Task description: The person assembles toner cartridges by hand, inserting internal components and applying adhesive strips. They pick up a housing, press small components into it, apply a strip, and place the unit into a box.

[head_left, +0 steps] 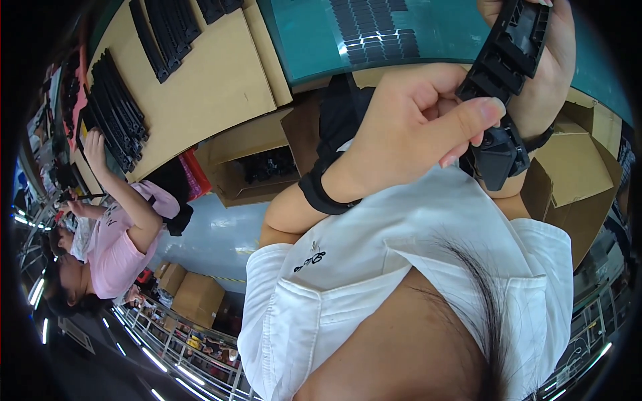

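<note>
I am seeing the left hand (pixel 414 127) pinching a black plastic strip (pixel 511 50) close to my chest, while the right hand (pixel 545 67) is gripping it from behind, partly hidden. Brown cartons are sitting below the counter (pixel 301 40): one open (pixel 251 170), one at right (pixel 575 167). Black parts (pixel 117 110) are lying on cardboard. A person in pink (pixel 117 247) is working at left; the strip's upper end is being cut off.

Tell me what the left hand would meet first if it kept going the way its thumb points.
The left hand points its thumb right, already against the black plastic part. Going on, it would likely press into the right hand behind that part, though depth is hard to judge here.
</note>
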{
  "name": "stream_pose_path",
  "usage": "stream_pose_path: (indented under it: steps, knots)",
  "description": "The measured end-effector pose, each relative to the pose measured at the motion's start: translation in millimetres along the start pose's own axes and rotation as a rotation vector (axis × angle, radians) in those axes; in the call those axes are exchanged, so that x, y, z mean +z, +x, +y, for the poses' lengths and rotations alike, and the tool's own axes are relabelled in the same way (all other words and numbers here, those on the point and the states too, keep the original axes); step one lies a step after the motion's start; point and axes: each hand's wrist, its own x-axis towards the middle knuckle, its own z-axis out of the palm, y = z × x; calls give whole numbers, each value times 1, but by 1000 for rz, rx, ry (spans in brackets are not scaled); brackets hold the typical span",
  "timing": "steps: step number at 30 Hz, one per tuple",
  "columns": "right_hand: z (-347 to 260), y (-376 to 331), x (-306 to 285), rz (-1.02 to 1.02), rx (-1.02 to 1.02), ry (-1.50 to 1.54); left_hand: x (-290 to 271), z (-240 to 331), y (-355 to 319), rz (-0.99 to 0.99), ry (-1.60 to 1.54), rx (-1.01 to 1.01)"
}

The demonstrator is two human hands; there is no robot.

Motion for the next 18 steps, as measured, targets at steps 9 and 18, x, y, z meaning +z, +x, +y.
stream_pose_path:
  steps: [9,18]
  knots:
    - [11,10,-18,-122,52,-254,-17,-1,-21,-1,-45,87]
    - [100,4,21,-92,29,-1350,-38,75,-69,330,258,33]
